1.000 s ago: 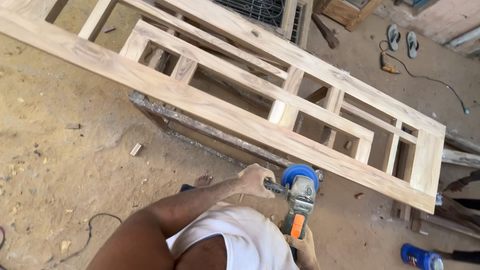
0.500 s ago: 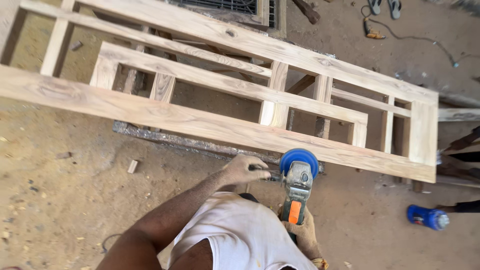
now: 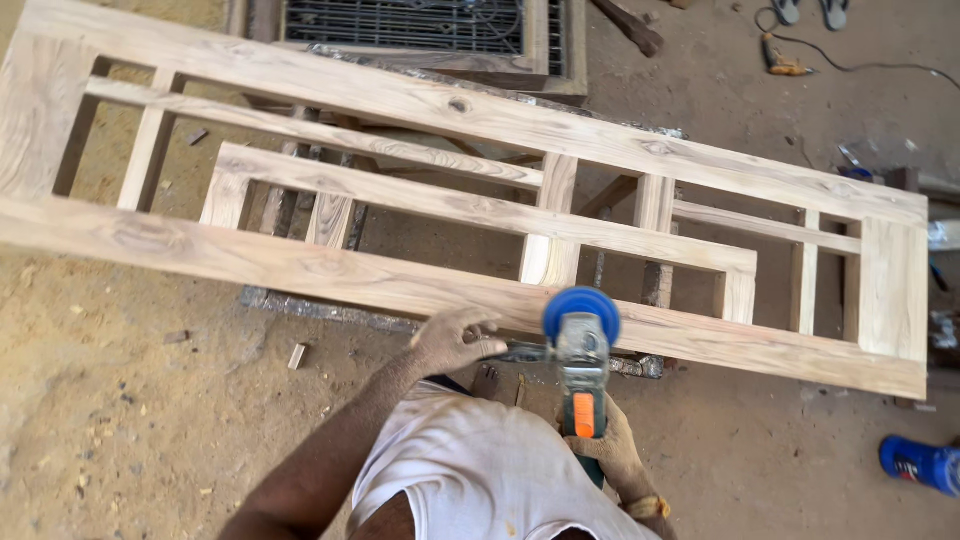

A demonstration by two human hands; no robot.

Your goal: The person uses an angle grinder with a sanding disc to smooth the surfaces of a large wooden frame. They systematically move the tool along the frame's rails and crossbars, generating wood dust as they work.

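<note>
A long wooden door frame lies flat across nearly the whole view, raised off the sandy floor on supports of which only a rough metal bar under its near rail shows clearly. Lying level at about waist height, it offers its broad faces and near edge to a tool worked from above. A second, smaller wooden frame sits inside the openings of the first, below or within it; which, I cannot tell.

At the near edge of the door frame, a little right of its middle, sits the angle grinder. Its blue disc guard rests at or on the near rail, with the grey and orange body pointing back toward the person's white shirt.

The right hand is wrapped around the rear of the grinder body, fingers closed on it, likely to steer and carry the weight. The left hand is closed on the side handle that sticks out leftward from the head, seemingly to steady the disc against the wood.

At the far right edge of the floor lies a blue bottle-shaped object. Near the top right corner a small corded tool lies beside a pair of sandals.
</note>
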